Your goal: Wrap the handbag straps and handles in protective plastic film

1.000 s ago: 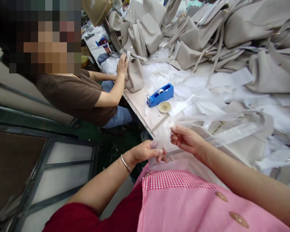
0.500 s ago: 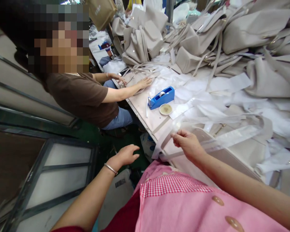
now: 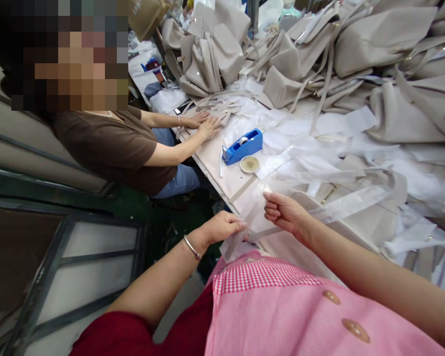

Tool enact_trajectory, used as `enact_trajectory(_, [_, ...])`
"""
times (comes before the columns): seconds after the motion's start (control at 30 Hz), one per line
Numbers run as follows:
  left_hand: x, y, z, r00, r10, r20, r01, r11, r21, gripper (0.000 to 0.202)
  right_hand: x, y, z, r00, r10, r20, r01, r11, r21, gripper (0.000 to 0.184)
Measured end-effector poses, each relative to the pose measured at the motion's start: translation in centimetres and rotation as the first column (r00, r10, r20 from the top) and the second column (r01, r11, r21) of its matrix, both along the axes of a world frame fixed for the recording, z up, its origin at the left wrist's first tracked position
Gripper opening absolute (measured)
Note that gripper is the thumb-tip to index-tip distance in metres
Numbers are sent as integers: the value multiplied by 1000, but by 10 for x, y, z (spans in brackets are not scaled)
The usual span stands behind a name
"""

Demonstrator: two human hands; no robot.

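Observation:
A strip of thin, translucent plastic film lies along a bag strap at the table's near edge. My left hand, wearing a bangle, pinches the film low down by the apron. Higher up and to the right, my right hand is closed, thumb and forefinger pinched at the film's upper part. Beneath the right forearm rests a beige handbag, its strap looping away to the right with film along it. Whether the fingers also grip the strap under the film, I cannot tell.
A blue tape dispenser and a small round dish stand beyond my hands. White sheets cover much of the table; beige bags are heaped behind. A co-worker at the left has both hands on beige material.
My left hand has risen rightward from beside the table and closed on the film. My right hand stays near the same spot, pinching. The co-worker's hands have come together.

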State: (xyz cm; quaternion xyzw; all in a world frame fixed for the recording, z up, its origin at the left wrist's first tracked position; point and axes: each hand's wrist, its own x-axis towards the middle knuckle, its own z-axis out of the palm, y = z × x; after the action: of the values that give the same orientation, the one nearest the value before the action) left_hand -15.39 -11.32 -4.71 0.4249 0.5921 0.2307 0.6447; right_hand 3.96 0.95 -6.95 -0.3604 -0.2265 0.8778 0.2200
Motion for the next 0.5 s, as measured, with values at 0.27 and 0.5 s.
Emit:
enact_trajectory(0.27, [22,48,5,997,44,-66,-28,975,219,43,1,-14,26,927,-259,272,12,744,668,26])
enact_trajectory(0.5, [29,70,10,994,-103,-21,105,945,310,35,22,5,14,992,-84,95,48,942,333,34])
